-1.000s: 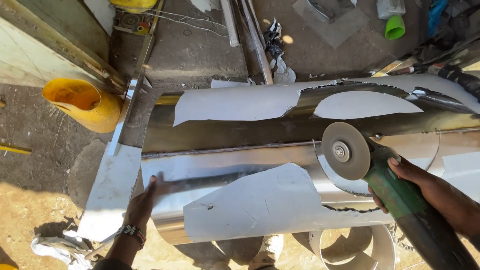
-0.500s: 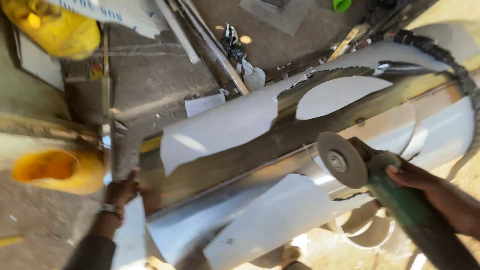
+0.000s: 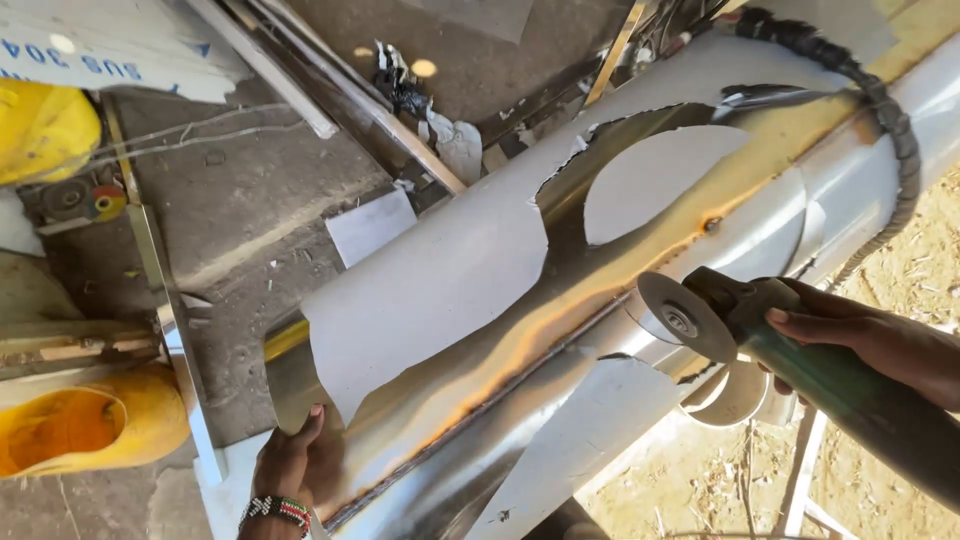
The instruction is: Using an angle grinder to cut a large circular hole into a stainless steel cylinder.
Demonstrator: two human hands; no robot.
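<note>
Around the green handle of the angle grinder (image 3: 770, 340) the right hand (image 3: 850, 335) has its grip wrapped tight, and the grey disc hangs just above the shiny metal cylinder (image 3: 560, 330), near its burnt seam. Compared with a second ago, the view has swung and the cylinder now runs diagonally; the disc is closer to the seam. Far from that grip, at the lower end, the left hand (image 3: 295, 465) has moved onto the cylinder's edge, fingers spread flat against it, pinching nothing. White protective film (image 3: 440, 290) peels beside it. So the piece seems steadied for grinding.
</note>
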